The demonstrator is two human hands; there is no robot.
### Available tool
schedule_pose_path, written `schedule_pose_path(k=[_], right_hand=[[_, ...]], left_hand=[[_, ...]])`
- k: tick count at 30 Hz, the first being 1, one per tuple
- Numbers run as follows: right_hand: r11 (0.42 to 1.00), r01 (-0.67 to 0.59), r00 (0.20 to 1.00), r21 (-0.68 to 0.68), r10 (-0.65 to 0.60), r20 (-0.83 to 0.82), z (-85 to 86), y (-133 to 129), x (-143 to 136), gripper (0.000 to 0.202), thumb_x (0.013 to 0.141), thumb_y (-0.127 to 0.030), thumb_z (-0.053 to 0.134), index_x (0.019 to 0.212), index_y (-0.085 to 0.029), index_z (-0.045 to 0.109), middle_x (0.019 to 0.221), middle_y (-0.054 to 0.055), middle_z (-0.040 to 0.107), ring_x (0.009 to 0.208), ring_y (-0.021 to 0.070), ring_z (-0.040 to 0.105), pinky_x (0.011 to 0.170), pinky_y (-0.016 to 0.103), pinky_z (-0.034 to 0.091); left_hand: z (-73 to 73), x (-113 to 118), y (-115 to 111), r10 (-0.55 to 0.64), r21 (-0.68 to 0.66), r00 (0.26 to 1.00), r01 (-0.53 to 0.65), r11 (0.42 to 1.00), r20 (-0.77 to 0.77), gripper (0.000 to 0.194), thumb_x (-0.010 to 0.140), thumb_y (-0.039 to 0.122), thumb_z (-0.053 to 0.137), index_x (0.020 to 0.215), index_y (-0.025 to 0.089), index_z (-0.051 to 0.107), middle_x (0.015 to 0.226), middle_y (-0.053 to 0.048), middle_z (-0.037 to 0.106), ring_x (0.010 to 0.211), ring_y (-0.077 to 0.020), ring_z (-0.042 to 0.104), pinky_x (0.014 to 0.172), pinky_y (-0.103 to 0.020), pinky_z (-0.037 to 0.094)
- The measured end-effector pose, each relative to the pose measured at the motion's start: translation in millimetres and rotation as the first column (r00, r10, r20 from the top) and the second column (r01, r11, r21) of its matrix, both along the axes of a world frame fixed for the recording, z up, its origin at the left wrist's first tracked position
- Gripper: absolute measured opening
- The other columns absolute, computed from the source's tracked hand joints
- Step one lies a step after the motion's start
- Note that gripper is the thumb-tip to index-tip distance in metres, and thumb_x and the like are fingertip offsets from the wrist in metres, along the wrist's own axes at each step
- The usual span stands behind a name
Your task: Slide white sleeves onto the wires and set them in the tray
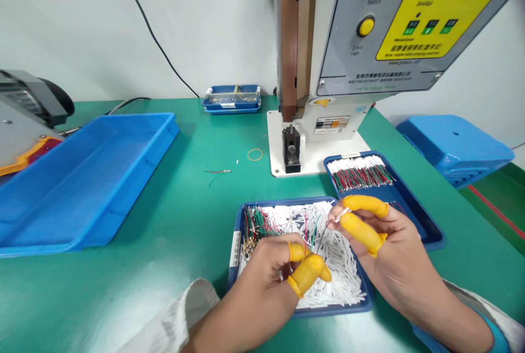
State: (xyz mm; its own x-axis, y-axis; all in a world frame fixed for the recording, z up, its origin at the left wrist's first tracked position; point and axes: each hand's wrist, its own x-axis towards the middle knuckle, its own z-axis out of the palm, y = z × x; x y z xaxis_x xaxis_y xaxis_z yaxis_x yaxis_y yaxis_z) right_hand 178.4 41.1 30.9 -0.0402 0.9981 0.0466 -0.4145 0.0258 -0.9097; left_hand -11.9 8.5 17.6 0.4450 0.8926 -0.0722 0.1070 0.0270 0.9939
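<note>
My left hand (287,273), in yellow finger cots, pinches a small wire assembly whose thin red, green and black wires (307,232) fan out above its fingertips. Between the cotted thumb and finger of my right hand (369,232) is a short white sleeve (342,214), at the end of the black wire. Both hands are over a blue tray (301,313). In that tray lie many loose white sleeves (336,271), and at its left side a bundle of red, green and black wires (258,221); my left hand hides part of it.
A crimping machine (291,150) stands behind the tray. Rows of sleeved wires (361,172) lie in a second tray (435,238) at right. A large blue bin (82,194) is at left. A rubber band (255,155) and a loose wire piece (218,171) lie on the green table (184,221).
</note>
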Motion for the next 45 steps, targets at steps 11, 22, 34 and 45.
schedule_pose_path(k=[11, 22, 34, 45], right_hand=[[0.997, 0.065, 0.997, -0.043, -0.067, -0.024, -10.4, 0, 4, 0.029, 0.077, -0.018, 0.09, 0.101, -0.032, 0.081, 0.094, -0.003, 0.082, 0.091, 0.014, 0.079, 0.093, 0.025, 0.064], [0.997, 0.046, 0.997, -0.064, -0.049, -0.054, -7.1, 0, 0, 0.025, 0.074, -0.024, 0.093, 0.095, -0.032, 0.081, 0.091, -0.002, 0.083, 0.086, 0.0157, 0.08, 0.085, 0.024, 0.067], [0.997, 0.054, 0.997, -0.054, -0.057, -0.052, -8.3, 0, 1, 0.024, 0.076, -0.02, 0.091, 0.096, -0.03, 0.081, 0.094, -0.001, 0.083, 0.09, 0.0176, 0.081, 0.09, 0.027, 0.065], [0.999, -0.003, 1.0, -0.049, 0.004, 0.02, -12.2, 1, 5, 0.025, 0.077, -0.017, 0.089, 0.098, -0.029, 0.081, 0.094, 0.0, 0.083, 0.087, 0.0165, 0.081, 0.086, 0.023, 0.066]], left_hand=[[-5.8, 1, 1, 0.001, -0.009, 1.0, -0.001, 1.0, 0.008, 0.035, 0.101, 0.036, 0.057, 0.087, 0.011, 0.077, 0.08, -0.005, 0.06, 0.07, -0.0115, 0.054, 0.062, -0.024, 0.039], [-3.2, 2, 0, 0.004, -0.018, 1.0, -0.004, 1.0, 0.013, 0.035, 0.1, 0.035, 0.057, 0.083, 0.011, 0.075, 0.079, -0.005, 0.06, 0.07, -0.0115, 0.053, 0.062, -0.023, 0.038], [-2.2, 3, 1, -0.005, -0.032, 1.0, 0.005, 0.999, -0.012, 0.035, 0.1, 0.034, 0.056, 0.077, 0.011, 0.07, 0.08, -0.005, 0.061, 0.069, -0.0111, 0.054, 0.062, -0.023, 0.039], [-3.3, 2, 1, -0.005, 0.023, 0.998, 0.007, 1.0, -0.064, 0.034, 0.101, 0.032, 0.057, 0.075, 0.012, 0.07, 0.077, -0.004, 0.06, 0.068, -0.0098, 0.052, 0.061, -0.023, 0.035]])
